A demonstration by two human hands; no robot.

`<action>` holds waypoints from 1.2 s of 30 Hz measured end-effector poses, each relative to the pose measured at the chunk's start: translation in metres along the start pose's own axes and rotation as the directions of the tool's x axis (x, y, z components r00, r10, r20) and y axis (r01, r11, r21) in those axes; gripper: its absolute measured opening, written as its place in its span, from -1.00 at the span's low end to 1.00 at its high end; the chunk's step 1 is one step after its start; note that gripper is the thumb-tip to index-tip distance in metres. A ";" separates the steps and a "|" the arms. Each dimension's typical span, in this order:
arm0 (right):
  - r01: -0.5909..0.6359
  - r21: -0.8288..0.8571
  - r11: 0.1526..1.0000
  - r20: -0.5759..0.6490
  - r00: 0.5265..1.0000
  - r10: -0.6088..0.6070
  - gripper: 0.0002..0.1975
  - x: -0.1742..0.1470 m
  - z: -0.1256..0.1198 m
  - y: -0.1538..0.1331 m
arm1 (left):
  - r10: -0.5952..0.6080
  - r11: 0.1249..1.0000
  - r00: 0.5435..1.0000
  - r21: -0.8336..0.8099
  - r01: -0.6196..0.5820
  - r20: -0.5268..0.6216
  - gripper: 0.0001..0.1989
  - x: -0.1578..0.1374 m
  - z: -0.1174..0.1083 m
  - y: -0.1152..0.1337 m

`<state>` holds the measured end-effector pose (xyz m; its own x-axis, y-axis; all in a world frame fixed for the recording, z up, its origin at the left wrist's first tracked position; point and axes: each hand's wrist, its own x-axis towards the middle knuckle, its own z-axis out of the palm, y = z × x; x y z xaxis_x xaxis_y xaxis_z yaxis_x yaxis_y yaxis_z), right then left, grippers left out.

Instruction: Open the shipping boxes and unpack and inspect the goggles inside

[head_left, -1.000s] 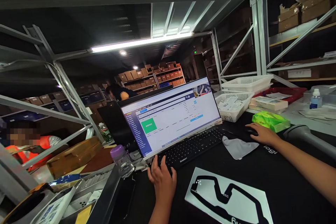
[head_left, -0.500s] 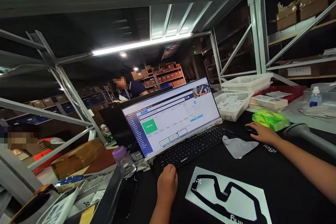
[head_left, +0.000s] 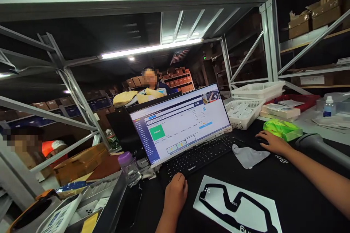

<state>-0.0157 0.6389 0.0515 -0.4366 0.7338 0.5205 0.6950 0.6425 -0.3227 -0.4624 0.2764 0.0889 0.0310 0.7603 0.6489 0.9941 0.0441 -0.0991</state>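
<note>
My right hand (head_left: 275, 143) lies over a black computer mouse (head_left: 260, 140) on the dark desk mat, its fingers curved round it. A grey cloth (head_left: 250, 156) lies just left of that hand. My left hand (head_left: 176, 190) rests at the front left edge of a black keyboard (head_left: 201, 156), fingers curled in, with nothing visible in them. Behind the keyboard a tilted-looking monitor (head_left: 177, 123) shows a web page with a green square. In front of the keyboard lies a white sheet with a black outline (head_left: 254, 198).
A barcode scanner (head_left: 314, 143) and a green packet (head_left: 281, 129) sit right of the mouse. White baskets (head_left: 246, 113) stand behind. On the left are a purple-lidded bottle (head_left: 128, 169), a phone (head_left: 131, 204) and a filled tray (head_left: 116, 193). Metal shelving frames the desk; two people are beyond.
The view has tilted slightly. Beyond the monitor, a person has turned and yellow packages now show there. The person at left has shifted. My hands stay in nearly the same places.
</note>
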 end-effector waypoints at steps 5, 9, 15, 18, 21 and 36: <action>-0.017 -0.010 1.000 0.013 1.000 0.017 -0.53 -0.002 -0.006 -0.007 | -0.008 1.000 1.000 -0.006 0.008 -0.013 -0.83 0.001 -0.001 0.002; -0.027 -0.008 1.000 0.007 1.000 0.027 -0.45 -0.003 -0.009 -0.010 | 0.007 1.000 1.000 -0.019 -0.008 -0.022 -0.81 0.001 -0.002 0.002; -0.031 -0.019 0.999 -0.001 1.000 0.031 -0.45 -0.001 -0.009 -0.009 | 0.019 0.999 0.999 -0.035 -0.020 -0.034 -0.82 0.001 -0.001 0.001; -0.026 -0.027 0.999 -0.003 1.000 0.026 -0.46 -0.002 -0.007 -0.007 | 0.014 0.999 0.999 -0.035 -0.015 -0.032 -0.81 0.001 -0.001 0.001; -0.017 -0.036 0.999 0.000 1.000 0.017 -0.49 -0.002 -0.004 -0.004 | 0.010 0.999 0.999 -0.034 -0.012 -0.031 -0.82 0.001 -0.002 0.002; 0.007 -0.026 1.000 0.028 1.000 -0.006 -0.50 0.004 0.008 0.010 | 0.036 0.999 0.999 -0.031 -0.037 -0.039 -0.83 0.000 -0.004 0.003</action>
<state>-0.0152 0.6497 0.0440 -0.4566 0.7358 0.5001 0.7067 0.6414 -0.2986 -0.4585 0.2736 0.0918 0.0709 0.7358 0.6735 0.9950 -0.0043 -0.1001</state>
